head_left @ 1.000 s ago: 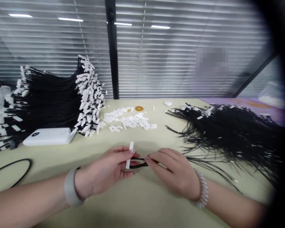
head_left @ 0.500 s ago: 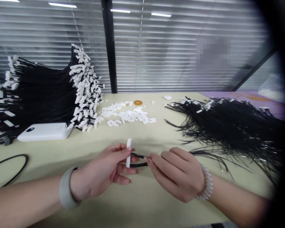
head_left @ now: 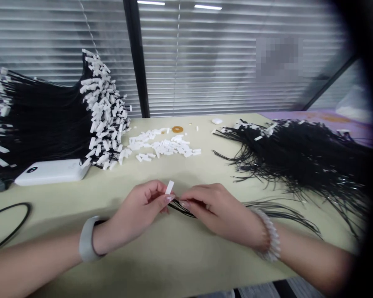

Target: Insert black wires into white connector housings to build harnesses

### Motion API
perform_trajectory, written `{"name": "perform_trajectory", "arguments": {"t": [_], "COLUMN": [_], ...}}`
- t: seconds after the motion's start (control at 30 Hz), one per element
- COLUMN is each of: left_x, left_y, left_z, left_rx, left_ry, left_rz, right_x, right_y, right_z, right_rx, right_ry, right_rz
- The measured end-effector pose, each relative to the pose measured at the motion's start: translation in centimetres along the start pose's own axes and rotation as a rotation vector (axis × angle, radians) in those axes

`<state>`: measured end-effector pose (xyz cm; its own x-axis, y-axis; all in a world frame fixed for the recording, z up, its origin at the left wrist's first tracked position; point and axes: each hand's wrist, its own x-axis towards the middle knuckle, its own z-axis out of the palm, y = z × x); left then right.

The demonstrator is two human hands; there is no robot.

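Note:
Low over the table, my left hand (head_left: 139,213) is closed in a pinch on a small white plastic connector (head_left: 170,187), whose upper end sticks up past the thumb. My right hand (head_left: 225,213) pinches thin black wires (head_left: 182,210) close to the connector, fingertips almost touching those of the left. The wires run between the two hands, and more wire (head_left: 286,211) trails out beyond the right wrist. Fingers hide where wires and connector meet, so I cannot tell whether they are joined.
Loose white connectors (head_left: 174,147) lie mid-table beside an orange ring (head_left: 177,129). At left stands a big stack of black cables (head_left: 43,120) with white ends, a white power bank (head_left: 51,171) before it. A heap of black wires (head_left: 304,161) covers the right.
My hands have drawn closer together. The connector now leans right, and more of it is hidden by the left fingers, which have curled in. The view has shifted slightly.

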<state>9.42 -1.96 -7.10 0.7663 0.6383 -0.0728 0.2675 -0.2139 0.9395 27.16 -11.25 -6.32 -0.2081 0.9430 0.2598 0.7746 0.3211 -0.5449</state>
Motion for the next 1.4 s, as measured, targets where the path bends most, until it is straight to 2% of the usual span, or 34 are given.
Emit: {"name": "perform_trajectory", "arguments": {"t": [0.17,0.43,0.67,0.77,0.83,0.87,0.93,1.0,1.03,1.07,1.13,1.2,1.27,1.4], "left_x": [0.0,-0.1,0.0,0.1,0.1,0.2,0.2,0.2,0.3,0.3,0.3,0.3,0.4,0.4], "left_y": [-0.5,-0.7,-0.4,-0.3,-0.3,-0.3,-0.3,-0.2,-0.1,0.0,0.1,0.1,0.0,-0.4], "left_z": [0.3,0.3,0.3,0.3,0.3,0.3,0.2,0.2,0.2,0.2,0.2,0.2,0.1,0.0], "left_rx": [0.072,0.113,0.151,0.133,0.095,0.072,0.032,0.000,-0.012,-0.023,-0.045,-0.063,-0.078,-0.093], "left_ry": [-0.020,-0.003,-0.055,-0.053,-0.044,-0.039,-0.027,-0.020,-0.017,-0.014,-0.006,0.002,0.002,-0.010], "left_rz": [0.058,0.088,0.051,0.025,-0.002,-0.017,-0.052,-0.086,-0.103,-0.115,-0.123,-0.124,-0.124,-0.106], "right_x": [0.1,0.2,0.1,0.3,0.4,0.4,0.3,0.2,0.2,0.1,0.1,0.0,0.0,0.2], "right_y": [0.4,0.6,0.6,1.1,1.8,2.2,3.3,4.5,5.0,5.4,6.0,6.2,6.1,4.8], "right_z": [0.7,0.9,0.9,0.3,-1.0,-1.8,-3.8,-5.6,-6.4,-7.0,-7.8,-7.9,-7.5,-5.0], "right_rx": [-0.023,0.014,-0.111,-0.228,-0.355,-0.408,-0.440,-0.310,-0.230,-0.161,-0.081,-0.043,-0.026,-0.100], "right_ry": [-0.065,-0.080,-0.069,-0.052,0.028,0.111,0.385,0.698,0.803,0.872,0.916,0.869,0.742,0.286], "right_rz": [0.008,0.041,-0.004,-0.008,0.018,0.046,0.142,0.197,0.213,0.220,0.229,0.222,0.211,0.101]}}
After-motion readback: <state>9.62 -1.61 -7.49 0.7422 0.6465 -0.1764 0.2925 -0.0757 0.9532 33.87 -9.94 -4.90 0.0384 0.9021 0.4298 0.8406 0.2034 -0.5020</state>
